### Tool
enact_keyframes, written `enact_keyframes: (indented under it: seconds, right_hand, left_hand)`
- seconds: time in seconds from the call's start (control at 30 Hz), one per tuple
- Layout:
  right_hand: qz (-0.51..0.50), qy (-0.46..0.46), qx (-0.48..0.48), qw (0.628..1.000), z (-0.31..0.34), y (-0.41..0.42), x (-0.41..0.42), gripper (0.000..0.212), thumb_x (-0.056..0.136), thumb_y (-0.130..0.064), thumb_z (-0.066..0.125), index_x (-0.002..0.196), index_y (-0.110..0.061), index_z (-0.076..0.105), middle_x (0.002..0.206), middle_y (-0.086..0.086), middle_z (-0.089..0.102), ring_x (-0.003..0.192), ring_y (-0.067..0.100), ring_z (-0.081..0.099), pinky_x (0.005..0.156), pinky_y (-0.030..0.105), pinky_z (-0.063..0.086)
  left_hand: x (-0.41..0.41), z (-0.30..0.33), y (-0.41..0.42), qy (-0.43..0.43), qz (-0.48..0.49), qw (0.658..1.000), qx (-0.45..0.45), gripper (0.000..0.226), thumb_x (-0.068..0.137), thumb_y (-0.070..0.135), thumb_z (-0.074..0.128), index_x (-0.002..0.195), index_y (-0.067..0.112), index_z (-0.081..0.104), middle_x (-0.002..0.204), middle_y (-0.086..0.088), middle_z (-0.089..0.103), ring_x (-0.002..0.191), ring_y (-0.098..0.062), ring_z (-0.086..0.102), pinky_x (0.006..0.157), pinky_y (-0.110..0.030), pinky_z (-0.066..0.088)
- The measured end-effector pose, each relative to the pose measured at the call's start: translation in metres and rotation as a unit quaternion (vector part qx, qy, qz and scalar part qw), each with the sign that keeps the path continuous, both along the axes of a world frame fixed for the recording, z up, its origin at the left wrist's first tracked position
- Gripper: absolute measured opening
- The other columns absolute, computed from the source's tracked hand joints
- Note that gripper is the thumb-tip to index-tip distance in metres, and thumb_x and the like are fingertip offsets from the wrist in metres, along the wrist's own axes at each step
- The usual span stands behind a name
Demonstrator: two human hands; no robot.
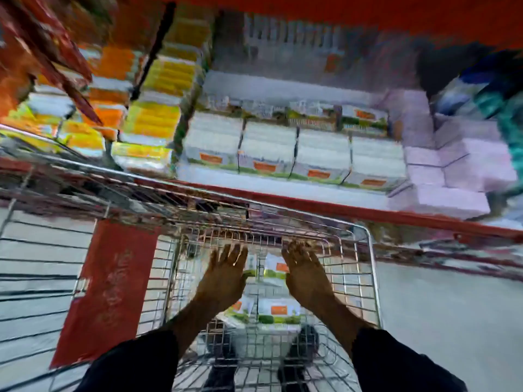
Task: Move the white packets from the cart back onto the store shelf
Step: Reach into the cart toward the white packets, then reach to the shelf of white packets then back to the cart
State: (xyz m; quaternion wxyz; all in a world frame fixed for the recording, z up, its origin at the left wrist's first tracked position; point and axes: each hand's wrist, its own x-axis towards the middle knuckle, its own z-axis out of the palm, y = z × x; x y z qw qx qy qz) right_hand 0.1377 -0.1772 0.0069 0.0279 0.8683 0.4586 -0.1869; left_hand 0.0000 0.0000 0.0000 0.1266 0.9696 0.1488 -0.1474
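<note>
White packets with orange labels and green bottoms lie in the wire cart; another white packet shows between my hands. My left hand and my right hand reach down into the cart, fingers spread, palms down over the packets. Neither hand visibly grips anything. On the store shelf behind the cart stands a row of the same white packets, several side by side. The frame is blurred by motion.
Yellow and orange packages fill the shelf to the left, pale pink packs the right. A red panel hangs on a second wire cart at left. The red shelf edge runs just beyond the cart's front rim. Grey floor lies at right.
</note>
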Motion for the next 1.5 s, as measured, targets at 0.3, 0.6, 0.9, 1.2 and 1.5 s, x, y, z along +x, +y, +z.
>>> enact_keyframes:
  seconds: [0.3,0.6,0.9,1.2,1.5]
  right_hand:
    - [-0.02,0.057,-0.137,0.989,-0.052,0.033,0.029,0.043,0.094,-0.02,0.059,0.135,-0.012,0.047,0.133,0.011,0.054,0.123,0.031,0.048,0.099,0.04,0.041]
    - [-0.076,0.097,-0.044,0.991,-0.042,0.031,0.035,0.026,0.086,-0.017,0.068,0.111,-0.011,0.063,0.113,0.01,0.066,0.11,0.03,0.059,0.089,0.034,0.047]
    - [-0.091,0.004,0.044,0.995,0.045,0.035,0.001,0.038,0.055,0.004,0.079,0.088,-0.013,0.071,0.089,0.007,0.071,0.088,0.031,0.067,0.071,0.038,0.056]
    - [-0.099,-0.087,0.259,0.957,0.206,0.059,-0.011,0.03,0.07,-0.012,0.08,0.096,-0.022,0.07,0.094,-0.004,0.068,0.094,0.023,0.062,0.076,0.034,0.05]
    - [-0.102,-0.097,0.327,0.934,0.259,0.098,0.011,0.02,0.085,-0.013,0.07,0.103,-0.02,0.066,0.097,-0.002,0.064,0.092,0.02,0.057,0.08,0.034,0.049]
  left_hand:
    - [0.035,-0.066,0.026,0.153,-0.022,0.987,-0.043,0.065,0.092,0.003,0.05,0.152,0.011,0.024,0.156,-0.014,0.034,0.142,-0.033,0.032,0.116,-0.051,0.029]
    - [0.039,-0.058,0.038,0.051,0.062,0.987,-0.137,0.036,0.084,-0.005,0.057,0.114,0.01,0.068,0.115,-0.012,0.064,0.111,-0.032,0.061,0.09,-0.04,0.051]
    - [0.005,0.027,0.042,-0.072,0.04,0.995,-0.052,0.052,0.07,-0.013,0.066,0.11,0.019,0.072,0.111,-0.002,0.069,0.099,-0.024,0.069,0.08,-0.035,0.058]
    - [-0.02,0.202,0.082,-0.29,0.064,0.955,0.018,0.038,0.073,-0.007,0.063,0.105,0.011,0.072,0.1,-0.005,0.07,0.092,-0.028,0.065,0.073,-0.037,0.058]
    - [0.013,0.249,0.113,-0.37,0.082,0.924,0.051,0.027,0.083,-0.001,0.06,0.106,0.008,0.072,0.099,-0.007,0.069,0.096,-0.026,0.061,0.079,-0.037,0.054]
